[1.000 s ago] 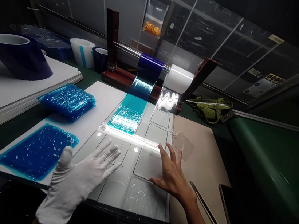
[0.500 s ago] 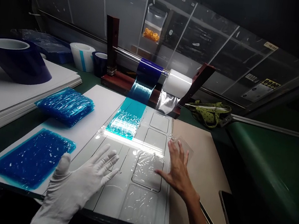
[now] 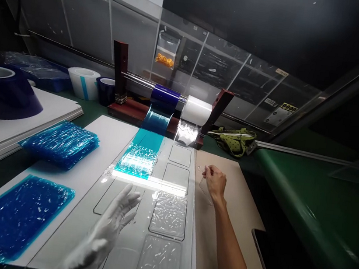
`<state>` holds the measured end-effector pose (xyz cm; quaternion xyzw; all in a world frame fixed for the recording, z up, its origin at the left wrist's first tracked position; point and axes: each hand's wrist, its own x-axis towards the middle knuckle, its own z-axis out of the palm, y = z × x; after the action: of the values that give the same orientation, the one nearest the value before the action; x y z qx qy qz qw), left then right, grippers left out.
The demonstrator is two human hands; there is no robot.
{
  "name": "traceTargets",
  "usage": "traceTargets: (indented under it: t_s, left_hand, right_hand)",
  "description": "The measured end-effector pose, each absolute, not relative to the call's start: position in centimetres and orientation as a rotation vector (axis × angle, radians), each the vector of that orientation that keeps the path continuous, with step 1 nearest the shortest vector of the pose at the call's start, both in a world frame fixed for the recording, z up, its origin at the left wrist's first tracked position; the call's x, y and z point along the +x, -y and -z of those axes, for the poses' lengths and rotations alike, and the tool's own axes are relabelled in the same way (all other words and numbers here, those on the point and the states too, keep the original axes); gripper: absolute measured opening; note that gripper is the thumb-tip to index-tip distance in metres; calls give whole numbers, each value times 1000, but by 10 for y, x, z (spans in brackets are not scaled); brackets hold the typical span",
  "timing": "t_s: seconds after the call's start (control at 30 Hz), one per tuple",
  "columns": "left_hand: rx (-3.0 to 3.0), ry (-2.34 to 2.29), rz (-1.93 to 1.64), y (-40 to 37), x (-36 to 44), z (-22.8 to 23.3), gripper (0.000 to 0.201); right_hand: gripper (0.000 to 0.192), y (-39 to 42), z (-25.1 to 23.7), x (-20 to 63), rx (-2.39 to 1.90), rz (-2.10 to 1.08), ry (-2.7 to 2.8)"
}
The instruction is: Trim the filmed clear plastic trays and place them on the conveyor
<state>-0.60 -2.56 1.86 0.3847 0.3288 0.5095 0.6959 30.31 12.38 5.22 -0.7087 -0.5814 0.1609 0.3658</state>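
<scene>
My left hand [image 3: 115,216], in a white glove, is over the pale work sheet [image 3: 67,234] with its fingers stretched out and nothing in them. My bare right hand [image 3: 216,181] is closed, thumb and fingertips pressed together over the brown board [image 3: 236,177]. A thin transparent piece [image 3: 205,191] lies at and partly under its fingers; whether they grip its edge is hard to see. Between the hands are clear rectangular pieces with rounded corners, among them a wrinkled, film-covered piece [image 3: 169,214] and a lower one [image 3: 159,260]. Teal film [image 3: 138,160] covers part of the sheet farther back.
A wooden stand [image 3: 118,73] carries a blue film roll [image 3: 166,97] and a white roll [image 3: 196,110]. Blue film-covered pieces [image 3: 16,216] and a stack [image 3: 62,143] lie left. A large roll [image 3: 8,99] stands on white sheets. A green pouch [image 3: 233,141] and a phone-like dark slab [image 3: 264,260] are right.
My right hand has gone from spread fingers to a closed pinch, and moved right, off the clear pieces. My left hand has turned on its side. The view has shifted.
</scene>
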Motion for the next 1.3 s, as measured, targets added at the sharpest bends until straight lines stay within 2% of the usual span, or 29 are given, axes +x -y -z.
traceTargets:
  t_s: [0.1,0.17,0.27,0.37,0.5,0.6,0.7,0.83,0.93,1.03,1.17,1.3]
  left_hand:
    - [1185,-937,-1071,26,22,-44,121]
    - [1320,-1086,-886,25,47,-67,132]
    - [1600,-1068,-711,21,85,-93,146]
    - [1798,-1040,-764,22,112,-102,151]
    - [1948,-976,-980,33,123,-98,128]
    - [2088,-893,-1087,36,121,-93,116]
    - [2252,-929,-1059,35,120,-92,117]
    - [2442,-1209,-920,39,125,-98,111]
    - [2558,-1336,-783,41,127,-107,102]
    - [2615,-1378,-646,41,128,-117,95]
    - [2720,-1518,-509,42,131,-125,79]
    - [2951,-1701,-148,48,141,-126,59]
  right_hand:
    - [34,-79,-82,308,-1583,-485,1432]
    - [33,-46,-101,307,-1439,-520,1384]
    - [27,0,-118,299,-1288,-561,1329]
    - [26,35,-118,290,-1148,-655,1261]
    - [24,64,-110,295,-1029,-817,1116]
    - [31,78,-111,308,-1236,-582,1165]
    - [37,87,-117,311,-1451,-340,1335]
    - [41,87,-124,299,-1586,-435,1544]
    - [40,80,-126,291,-1580,-370,1631]
    - [36,76,-127,288,-1582,-168,1763]
    - [37,76,-126,281,-1600,307,1995]
    - [41,76,-119,269,-1626,564,2099]
